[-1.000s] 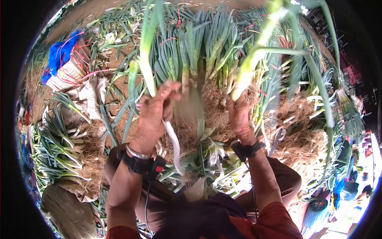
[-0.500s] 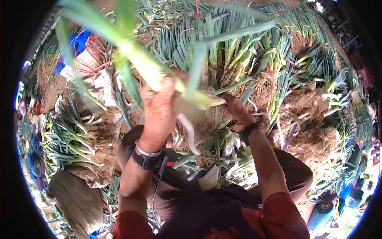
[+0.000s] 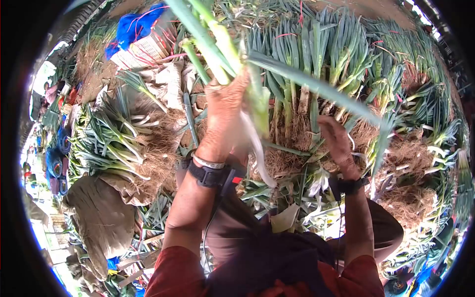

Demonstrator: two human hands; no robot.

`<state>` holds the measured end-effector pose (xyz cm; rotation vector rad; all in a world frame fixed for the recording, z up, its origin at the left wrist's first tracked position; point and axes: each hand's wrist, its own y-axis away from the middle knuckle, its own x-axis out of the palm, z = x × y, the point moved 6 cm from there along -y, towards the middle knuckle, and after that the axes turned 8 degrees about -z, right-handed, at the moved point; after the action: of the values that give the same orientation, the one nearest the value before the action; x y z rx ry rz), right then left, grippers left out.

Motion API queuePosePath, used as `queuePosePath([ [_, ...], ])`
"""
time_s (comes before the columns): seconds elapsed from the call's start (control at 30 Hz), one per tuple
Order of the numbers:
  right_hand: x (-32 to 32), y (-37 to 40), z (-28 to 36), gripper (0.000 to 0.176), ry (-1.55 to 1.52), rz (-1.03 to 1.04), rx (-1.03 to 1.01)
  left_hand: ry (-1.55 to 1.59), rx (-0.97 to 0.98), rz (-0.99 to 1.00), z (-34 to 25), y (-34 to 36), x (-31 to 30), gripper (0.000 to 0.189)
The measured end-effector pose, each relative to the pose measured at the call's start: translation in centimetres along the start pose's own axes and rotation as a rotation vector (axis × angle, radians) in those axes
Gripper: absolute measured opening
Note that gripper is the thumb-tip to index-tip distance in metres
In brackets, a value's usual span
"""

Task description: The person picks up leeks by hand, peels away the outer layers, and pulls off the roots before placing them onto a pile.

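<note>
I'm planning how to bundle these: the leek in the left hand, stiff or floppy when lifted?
The leek stalk probably stays stiff: it runs straight up from the left hand gripping it. Its long leaf juts sideways without drooping, so likely springy. The pale outer strip hangs limp below the hand, so loose skins would likely flop.

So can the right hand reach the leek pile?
Probably yes: the right hand looks empty, and the leek pile lies just past its fingers; only a leaf of the held leek crosses.

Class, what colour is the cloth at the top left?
Blue; the cloth shows best in the head view.
</note>
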<state>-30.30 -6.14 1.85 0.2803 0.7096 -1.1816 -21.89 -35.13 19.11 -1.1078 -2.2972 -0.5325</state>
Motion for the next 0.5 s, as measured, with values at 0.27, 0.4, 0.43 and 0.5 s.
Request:
queuePosePath([
  [0.27,-0.3,1.9,15.4,0.054,-0.350,-0.143,-0.046,-0.185,-0.272,0.213,5.4,3.0,2.8,0.022],
  [0.4,-2.2,3.2,15.7,0.036,-0.093,-0.273,-0.173,-0.282,-0.106,0.241,5.5,5.6,4.3,0.021],
  [0.43,-2.6,3.7,15.5,0.032,-0.015,-0.322,-0.216,-0.256,-0.029,0.248,5.3,6.1,4.7,0.021],
  [0.5,-3.4,5.2,13.5,0.022,-0.755,-0.392,-0.043,-0.190,0.032,0.201,5.4,6.2,4.9,0.020],
])
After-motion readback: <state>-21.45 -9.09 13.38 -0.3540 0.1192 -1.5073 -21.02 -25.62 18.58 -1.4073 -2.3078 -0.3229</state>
